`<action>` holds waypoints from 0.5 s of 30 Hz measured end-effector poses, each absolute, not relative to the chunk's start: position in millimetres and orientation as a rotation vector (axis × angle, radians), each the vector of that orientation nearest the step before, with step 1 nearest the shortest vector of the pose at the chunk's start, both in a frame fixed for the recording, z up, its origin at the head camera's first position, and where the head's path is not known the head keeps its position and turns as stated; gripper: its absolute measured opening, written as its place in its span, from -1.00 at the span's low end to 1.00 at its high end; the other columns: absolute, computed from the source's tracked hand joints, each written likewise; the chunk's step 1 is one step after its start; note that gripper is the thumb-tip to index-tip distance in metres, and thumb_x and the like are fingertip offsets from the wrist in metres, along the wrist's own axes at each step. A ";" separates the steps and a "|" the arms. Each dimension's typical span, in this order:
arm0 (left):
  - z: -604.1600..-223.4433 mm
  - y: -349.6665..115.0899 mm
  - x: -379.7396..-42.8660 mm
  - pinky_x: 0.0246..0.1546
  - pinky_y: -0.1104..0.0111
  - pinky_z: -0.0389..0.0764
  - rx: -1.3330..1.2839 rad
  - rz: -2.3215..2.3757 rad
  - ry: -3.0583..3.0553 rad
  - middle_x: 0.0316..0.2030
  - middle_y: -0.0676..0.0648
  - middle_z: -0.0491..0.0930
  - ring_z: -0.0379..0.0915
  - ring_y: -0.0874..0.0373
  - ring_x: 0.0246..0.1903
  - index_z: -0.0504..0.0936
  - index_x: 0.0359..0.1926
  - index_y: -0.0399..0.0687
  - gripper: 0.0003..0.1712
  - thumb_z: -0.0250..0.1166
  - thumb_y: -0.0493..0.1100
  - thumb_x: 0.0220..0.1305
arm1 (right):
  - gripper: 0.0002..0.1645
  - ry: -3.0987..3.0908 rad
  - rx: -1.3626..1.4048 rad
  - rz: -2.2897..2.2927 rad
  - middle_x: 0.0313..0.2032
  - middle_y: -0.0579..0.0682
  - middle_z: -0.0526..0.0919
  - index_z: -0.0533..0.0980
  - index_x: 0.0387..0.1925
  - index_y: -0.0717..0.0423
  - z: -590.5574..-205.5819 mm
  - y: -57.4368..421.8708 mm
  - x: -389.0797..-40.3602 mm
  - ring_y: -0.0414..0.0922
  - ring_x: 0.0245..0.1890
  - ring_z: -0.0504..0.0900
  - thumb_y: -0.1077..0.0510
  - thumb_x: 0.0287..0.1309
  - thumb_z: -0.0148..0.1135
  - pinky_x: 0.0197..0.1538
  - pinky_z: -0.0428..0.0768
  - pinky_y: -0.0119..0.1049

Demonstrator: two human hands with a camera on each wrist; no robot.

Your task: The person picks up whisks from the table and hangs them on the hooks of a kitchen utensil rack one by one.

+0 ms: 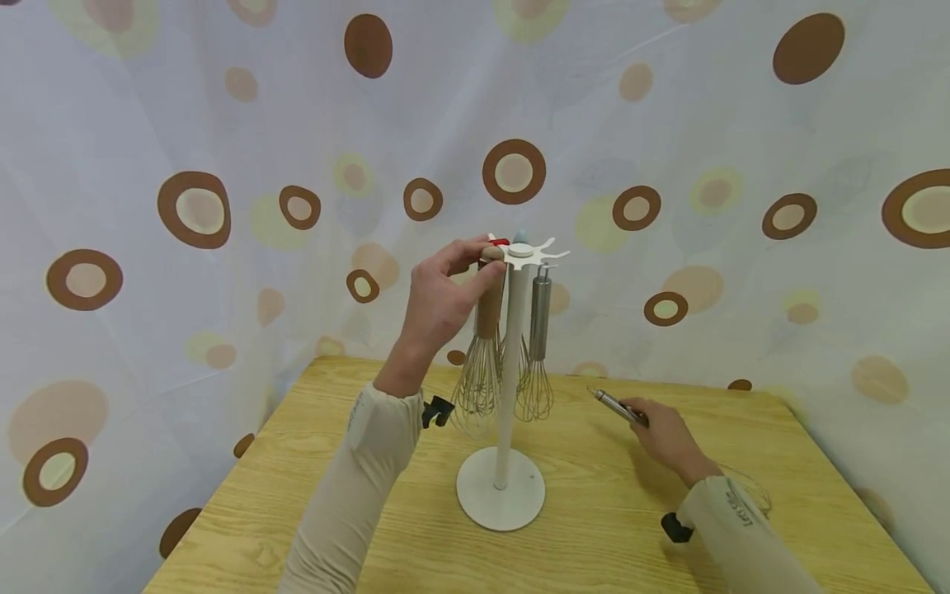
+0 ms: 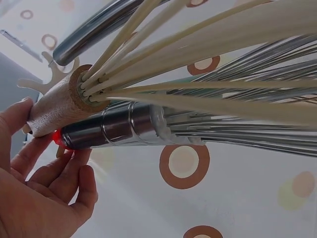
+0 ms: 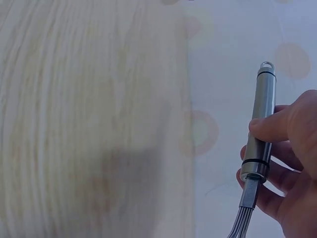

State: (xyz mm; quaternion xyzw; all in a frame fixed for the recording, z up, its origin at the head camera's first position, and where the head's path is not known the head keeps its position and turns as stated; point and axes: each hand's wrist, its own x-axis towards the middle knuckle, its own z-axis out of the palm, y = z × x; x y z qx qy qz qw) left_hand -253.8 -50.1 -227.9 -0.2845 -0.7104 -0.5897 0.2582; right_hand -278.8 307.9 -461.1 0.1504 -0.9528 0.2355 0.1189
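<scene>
A white stand with a round base (image 1: 500, 503) and a hooked top stands on the table. At its top left, my left hand (image 1: 436, 301) pinches the handle end of a wooden-handled whisk (image 2: 62, 106) with pale thick loops. Behind that hangs a dark-handled whisk with a red tip (image 2: 58, 136), close to my left fingers. A steel-handled whisk (image 1: 540, 318) hangs on the stand's right side. Low over the table to the right, my right hand (image 1: 665, 433) holds another steel whisk by its handle (image 3: 260, 119), ring end forward; its wire loops partly hide behind the sleeve.
The wooden table (image 1: 594, 528) runs back to a light curtain (image 1: 460, 107) with brown and beige circles. A pale blue tip (image 1: 522, 236) shows behind the stand's top. Several whisk wire heads crowd together beneath the hooks.
</scene>
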 end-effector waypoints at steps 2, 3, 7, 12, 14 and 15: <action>-228.1 -50.7 -255.1 -0.03 0.27 0.48 -0.784 -1.607 -1.920 0.04 -0.01 0.59 0.52 0.20 -0.05 0.67 -0.07 -0.12 -0.71 0.36 -0.15 0.18 | -0.54 -2.760 0.443 0.708 -0.25 0.16 0.58 0.42 0.16 0.31 -455.5 304.5 -278.2 -0.14 -0.52 0.45 0.38 0.20 0.14 -0.46 0.41 -0.21; -228.1 -50.9 -256.2 -0.02 0.27 0.47 -0.791 -1.616 -1.916 0.04 -0.01 0.59 0.52 0.19 -0.05 0.67 -0.07 -0.13 -0.70 0.36 -0.15 0.18 | -0.54 -2.740 0.445 0.708 -0.25 0.15 0.59 0.42 0.16 0.31 -452.6 302.4 -277.9 -0.15 -0.54 0.42 0.37 0.21 0.14 -0.47 0.39 -0.22; -229.8 -52.7 -259.9 0.01 0.28 0.44 -0.814 -1.660 -1.907 0.06 -0.03 0.57 0.51 0.19 -0.03 0.65 -0.06 -0.17 -0.70 0.35 -0.17 0.19 | -0.54 -2.639 0.437 0.705 -0.23 0.17 0.58 0.42 0.16 0.30 -439.4 290.7 -274.0 -0.12 -0.52 0.45 0.37 0.21 0.15 -0.47 0.40 -0.22; -231.1 -55.4 -262.6 0.02 0.20 0.47 -0.845 -1.728 -1.882 0.08 -0.05 0.56 0.49 0.18 0.00 0.63 -0.04 -0.21 -0.71 0.33 -0.21 0.21 | -0.52 -2.490 0.417 0.753 -0.17 0.22 0.56 0.42 0.17 0.30 -415.3 271.8 -265.3 -0.04 -0.42 0.53 0.40 0.19 0.17 -0.47 0.44 -0.21; -231.1 -56.4 -263.3 0.03 0.17 0.47 -0.863 -1.744 -1.875 0.09 -0.06 0.55 0.49 0.18 0.01 0.62 -0.04 -0.21 -0.70 0.32 -0.21 0.22 | -0.51 -2.427 0.428 0.757 -0.18 0.21 0.55 0.41 0.17 0.30 -404.5 264.9 -261.7 -0.03 -0.41 0.53 0.41 0.18 0.18 -0.47 0.46 -0.19; -231.3 -56.8 -263.9 0.03 0.17 0.47 -0.873 -1.753 -1.875 0.10 -0.07 0.54 0.48 0.18 0.02 0.62 -0.03 -0.21 -0.70 0.32 -0.21 0.22 | -0.51 -2.396 0.440 0.747 -0.19 0.21 0.55 0.41 0.17 0.30 -399.5 261.9 -260.3 -0.02 -0.41 0.54 0.41 0.17 0.19 -0.46 0.48 -0.18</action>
